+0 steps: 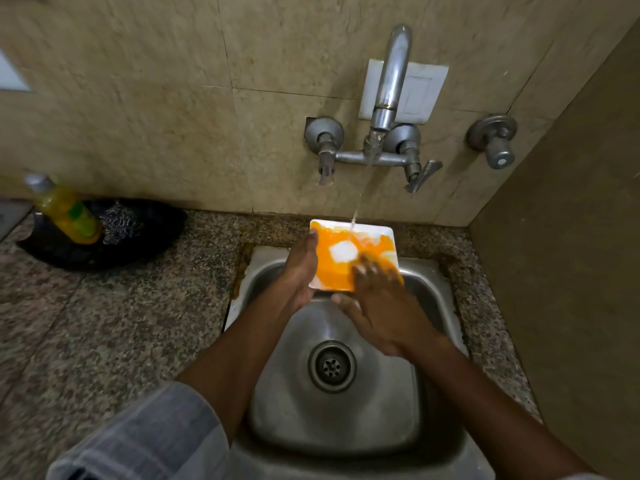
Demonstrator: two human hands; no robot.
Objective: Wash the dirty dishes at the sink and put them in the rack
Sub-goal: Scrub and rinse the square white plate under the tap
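Square plate (341,252), orange-smeared, over sink (332,417) under tap (389,88); left hand (299,271) gripping its edge; right hand (374,306), fingers flat, rubbing; best tilted toward drain (332,366), stream aimed at the residue.

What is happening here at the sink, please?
A person is rinsing a square white plate smeared with orange sauce under the running tap, above the steel sink. The left hand holds the plate's edge; the right hand rubs its surface. Much sauce remains.
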